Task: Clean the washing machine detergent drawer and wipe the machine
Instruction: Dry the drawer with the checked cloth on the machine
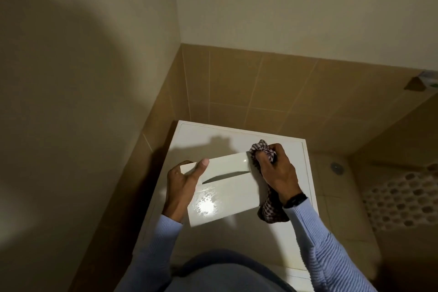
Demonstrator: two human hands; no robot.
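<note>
Head camera looks down onto washing machine (248,135).

The drawer front (225,194) is white plastic, super glossy, bounces the light right back. The checked rag (272,211) looks like woven cloth. The machine top (213,239) is smooth white, and the wall tiles (237,78) are pretty matt.

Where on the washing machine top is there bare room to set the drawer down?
The back strip of the machine top, along the tiled wall, is bare. So is the near strip between the drawer and the person's body. The middle is crowded by the left hand, the right hand and the cloth.
</note>
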